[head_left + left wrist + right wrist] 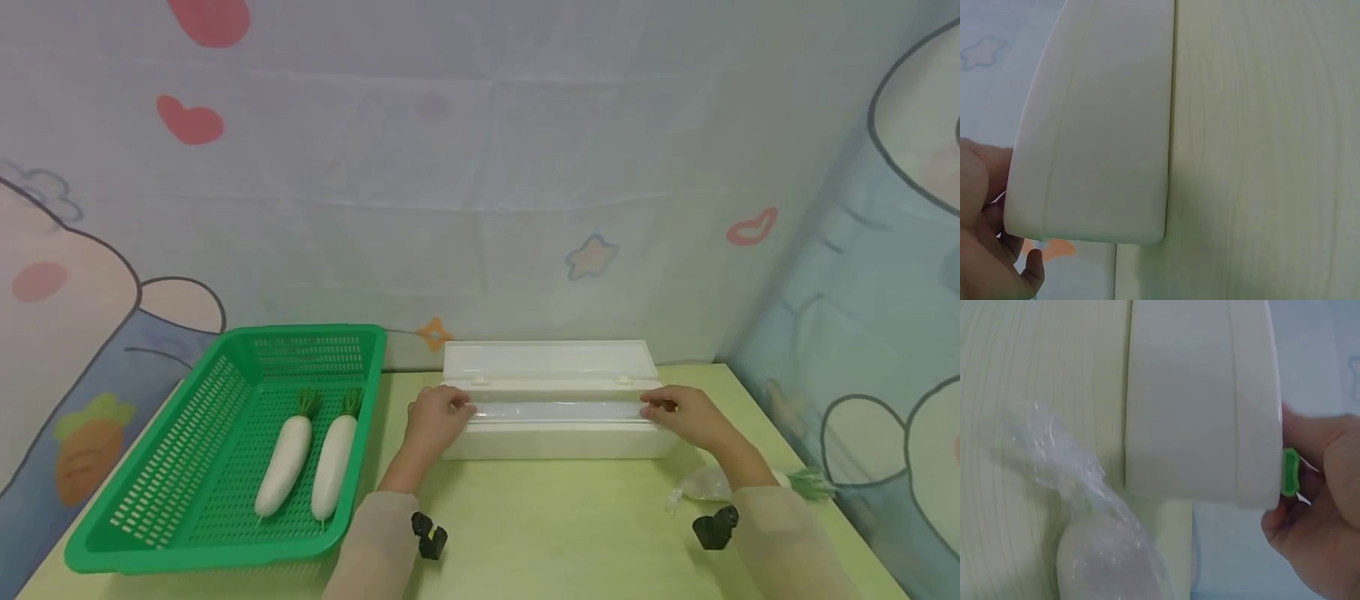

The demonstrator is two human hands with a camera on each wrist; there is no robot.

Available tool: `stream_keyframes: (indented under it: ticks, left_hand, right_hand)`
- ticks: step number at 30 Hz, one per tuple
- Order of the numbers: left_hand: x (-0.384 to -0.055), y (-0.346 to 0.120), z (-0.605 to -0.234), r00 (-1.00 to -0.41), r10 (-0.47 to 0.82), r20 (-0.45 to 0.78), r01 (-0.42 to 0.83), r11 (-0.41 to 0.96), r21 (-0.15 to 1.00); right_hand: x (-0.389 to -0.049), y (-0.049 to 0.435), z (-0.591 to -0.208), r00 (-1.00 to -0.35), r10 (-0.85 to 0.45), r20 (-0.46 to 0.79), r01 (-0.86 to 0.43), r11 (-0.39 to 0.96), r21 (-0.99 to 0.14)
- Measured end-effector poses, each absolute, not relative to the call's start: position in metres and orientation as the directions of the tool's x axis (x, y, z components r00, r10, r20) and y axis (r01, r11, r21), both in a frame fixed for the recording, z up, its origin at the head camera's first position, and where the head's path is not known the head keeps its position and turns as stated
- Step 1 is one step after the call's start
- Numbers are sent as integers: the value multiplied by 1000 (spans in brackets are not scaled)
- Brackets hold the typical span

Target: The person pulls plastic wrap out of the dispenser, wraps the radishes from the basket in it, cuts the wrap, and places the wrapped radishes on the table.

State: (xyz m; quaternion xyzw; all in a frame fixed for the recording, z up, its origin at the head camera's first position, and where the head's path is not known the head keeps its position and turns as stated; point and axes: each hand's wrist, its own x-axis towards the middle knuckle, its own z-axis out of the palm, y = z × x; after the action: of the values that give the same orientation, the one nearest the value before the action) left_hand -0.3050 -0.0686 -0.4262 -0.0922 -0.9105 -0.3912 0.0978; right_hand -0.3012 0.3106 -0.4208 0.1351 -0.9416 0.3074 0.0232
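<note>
A white cling film dispenser box [558, 442] lies on the table with its lid [551, 360] raised at the back. Clear cling film [558, 410] stretches along its open top. My left hand [438, 417] pinches the film at the left end, thumb against curled fingers. At the right end my right hand [690, 415] pinches it the same way. The right wrist view shows a small green piece [1290, 472] at the box's edge, beside the right fingers. In the left wrist view the box's side [1104, 125] hides the left fingertips.
Left of the box stands a green plastic basket [202, 560] with two white radishes [285, 467] inside. A film-wrapped white radish [1107, 562] with green leaves [810, 483] lies on the table [540, 533], partly behind the right forearm. A printed cloth [480, 208] hangs behind.
</note>
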Motion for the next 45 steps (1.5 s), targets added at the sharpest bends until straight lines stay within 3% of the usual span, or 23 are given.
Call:
stream_keyframes:
  ticks: [4, 8, 16, 28, 36, 45]
  left_hand:
    - [-307, -68, -428, -968, 73, 241, 230, 644, 730]
    - [-307, -69, -430, -982, 41, 186, 177, 556, 812]
    - [-308, -71, -432, -979, 25, 201, 185, 509, 840]
    - [-305, -69, -430, -982, 20, 186, 171, 505, 846]
    - [-303, -70, -429, -982, 5, 191, 167, 508, 845]
    - [-303, -70, -430, -982, 20, 189, 174, 500, 848]
  right_hand:
    - [-299, 306, -421, -963, -179, 200, -261, 801, -538]
    - [-296, 306, -417, -971, -118, 210, -222, 775, -592]
    - [-305, 310, -419, -926, -308, 220, -377, 789, -484]
    - [-303, 310, -419, -956, -172, 238, -273, 820, -502]
    - [-310, 308, -415, -943, -311, 121, -330, 815, -476]
    - [-312, 301, -411, -949, -291, 125, -317, 869, -379]
